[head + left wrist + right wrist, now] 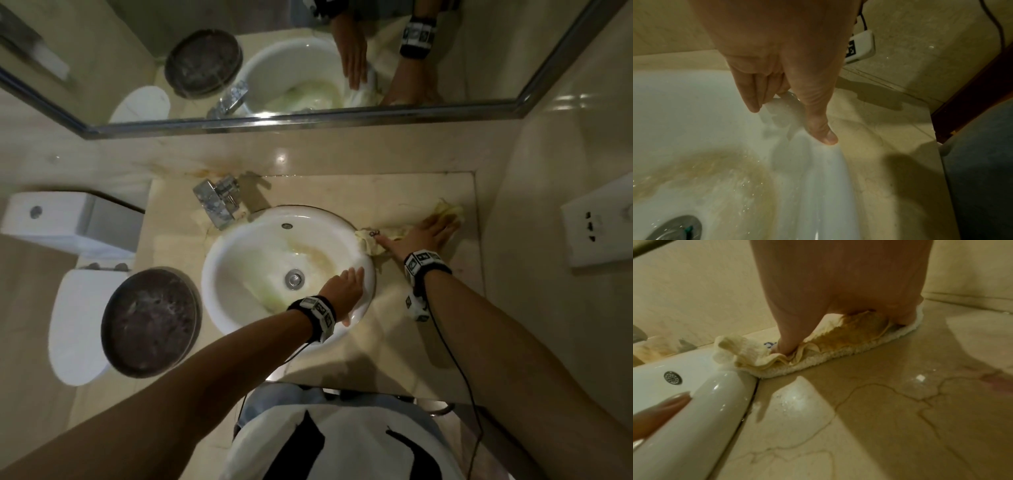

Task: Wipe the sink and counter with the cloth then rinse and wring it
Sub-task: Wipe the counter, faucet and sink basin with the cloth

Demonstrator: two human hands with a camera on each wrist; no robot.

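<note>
Cloth [442,214], pale yellow terry: head view puts it on the beige marble counter [394,342] at the sink's 3 o'clock, under the flat-fingered right hand [423,236]. Round white porcelain sink [239,240] is stained; rinsing and wringing appear not yet done.

Left wrist: left hand [777,65], fingers straight, braces on the glossy rim, holding nothing.

Right wrist: fingers press the rumpled, brown-soiled cloth; counter wet, veined.

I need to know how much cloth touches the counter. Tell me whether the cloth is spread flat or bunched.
Bunched: the cloth lies in rumpled folds under the right hand on the counter.
</note>
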